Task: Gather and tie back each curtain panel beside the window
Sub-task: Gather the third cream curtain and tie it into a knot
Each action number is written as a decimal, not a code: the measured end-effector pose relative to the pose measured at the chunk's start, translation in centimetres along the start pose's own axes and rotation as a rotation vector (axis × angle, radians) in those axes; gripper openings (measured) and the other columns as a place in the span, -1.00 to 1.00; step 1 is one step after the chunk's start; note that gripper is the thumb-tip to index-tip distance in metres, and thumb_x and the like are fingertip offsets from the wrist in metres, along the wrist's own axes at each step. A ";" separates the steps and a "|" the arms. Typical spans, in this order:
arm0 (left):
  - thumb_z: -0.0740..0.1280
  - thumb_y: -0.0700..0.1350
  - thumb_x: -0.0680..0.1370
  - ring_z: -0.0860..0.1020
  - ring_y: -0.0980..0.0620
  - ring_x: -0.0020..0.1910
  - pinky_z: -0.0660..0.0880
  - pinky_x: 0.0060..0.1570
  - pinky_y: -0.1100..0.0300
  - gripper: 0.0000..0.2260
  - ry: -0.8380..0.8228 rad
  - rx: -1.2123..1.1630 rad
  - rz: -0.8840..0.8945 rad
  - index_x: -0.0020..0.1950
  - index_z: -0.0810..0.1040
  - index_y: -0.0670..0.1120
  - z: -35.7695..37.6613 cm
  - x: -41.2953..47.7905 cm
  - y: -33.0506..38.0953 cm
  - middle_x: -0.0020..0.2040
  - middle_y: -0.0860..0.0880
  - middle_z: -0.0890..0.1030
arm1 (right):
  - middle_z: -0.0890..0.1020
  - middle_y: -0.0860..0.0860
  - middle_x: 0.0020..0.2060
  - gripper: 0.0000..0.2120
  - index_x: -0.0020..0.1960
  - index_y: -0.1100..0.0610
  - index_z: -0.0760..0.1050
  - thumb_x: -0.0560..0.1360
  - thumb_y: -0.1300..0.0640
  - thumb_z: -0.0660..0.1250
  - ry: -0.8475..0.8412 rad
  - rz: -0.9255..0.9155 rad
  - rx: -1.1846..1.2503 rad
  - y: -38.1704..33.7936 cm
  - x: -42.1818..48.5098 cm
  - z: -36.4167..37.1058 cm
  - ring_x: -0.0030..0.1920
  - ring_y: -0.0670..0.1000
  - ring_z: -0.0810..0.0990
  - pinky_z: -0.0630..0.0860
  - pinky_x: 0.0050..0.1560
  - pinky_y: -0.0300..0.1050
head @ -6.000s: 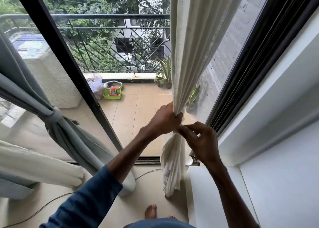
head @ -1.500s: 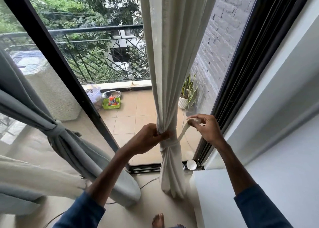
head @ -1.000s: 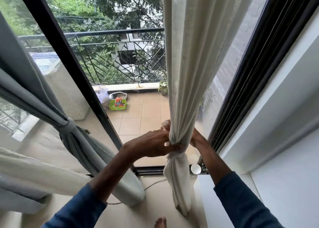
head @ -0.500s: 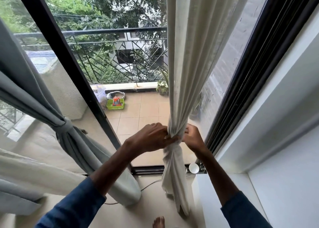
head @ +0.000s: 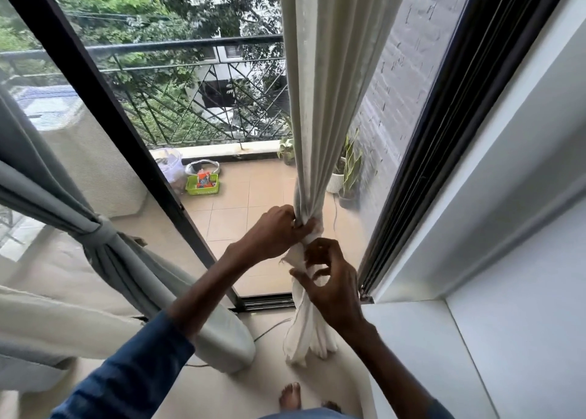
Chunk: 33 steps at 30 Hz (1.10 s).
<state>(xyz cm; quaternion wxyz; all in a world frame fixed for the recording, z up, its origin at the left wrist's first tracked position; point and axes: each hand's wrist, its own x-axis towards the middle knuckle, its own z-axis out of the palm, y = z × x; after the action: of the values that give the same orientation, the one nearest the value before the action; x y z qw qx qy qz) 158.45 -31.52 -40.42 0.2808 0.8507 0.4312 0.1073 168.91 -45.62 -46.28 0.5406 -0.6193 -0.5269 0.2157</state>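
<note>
A cream curtain panel (head: 320,108) hangs gathered into a narrow bundle at the right side of the window. My left hand (head: 276,228) clamps the bundle at its pinched waist. Just below, my right hand (head: 329,279) pinches the loose end of a cream tie strip (head: 296,258) that sticks out leftward from the bundle. The strip's wrap around the curtain is mostly hidden by my fingers. On the left, a grey curtain panel (head: 41,171) is cinched by a grey tie (head: 103,236).
A black window frame bar (head: 104,123) runs diagonally between the two curtains. The black sliding track (head: 421,152) and white wall (head: 523,196) stand at right. A cable (head: 269,330) lies on the floor near my bare foot (head: 290,395). Beyond the glass stand balcony plants (head: 348,171).
My right hand came from behind the curtain round to its front and dropped below my left hand, now pinching the tie end. My left hand kept its grip at the waist.
</note>
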 end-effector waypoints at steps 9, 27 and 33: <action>0.31 0.17 0.58 0.59 -0.17 -0.36 0.51 -0.35 -0.06 -0.55 0.091 -0.073 -0.051 -0.19 0.55 -0.22 -0.6 -0.3 0.9 -0.33 -0.16 0.62 | 0.62 -0.03 0.15 -0.69 0.25 0.11 0.60 0.54 0.08 0.50 0.142 -0.284 -0.207 -0.4 0.8 -0.9 0.12 -0.04 0.61 0.61 -0.04 -0.07; 0.34 0.08 0.60 0.49 0.09 -0.56 0.44 -0.52 0.16 -0.61 0.089 -0.132 -0.084 -0.25 0.57 -0.20 -0.6 -1.1 1.0 -0.46 -0.02 0.57 | 0.75 0.00 -0.09 -0.92 -0.01 0.08 0.74 0.51 0.15 0.53 -0.094 0.122 0.310 -1.3 1.1 -1.6 -0.11 0.07 0.71 0.62 -0.14 0.18; 0.25 0.22 0.56 0.63 -0.04 -0.38 0.58 -0.34 0.01 -0.54 0.078 -0.093 -0.031 -0.18 0.62 -0.16 -0.9 -1.5 0.1 -0.34 -0.07 0.66 | 0.76 -0.03 -0.14 -0.94 -0.04 0.06 0.72 0.49 0.15 0.53 -0.055 0.082 0.265 -1.1 2.0 -3.0 -0.09 0.04 0.73 0.66 -0.10 0.16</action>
<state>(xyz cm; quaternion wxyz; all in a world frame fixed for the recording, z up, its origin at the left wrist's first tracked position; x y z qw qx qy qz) 157.19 -32.44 -39.56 0.3045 0.8252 0.4494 0.1562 171.66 -45.31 -43.76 0.5937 -0.5576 -0.4825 0.3221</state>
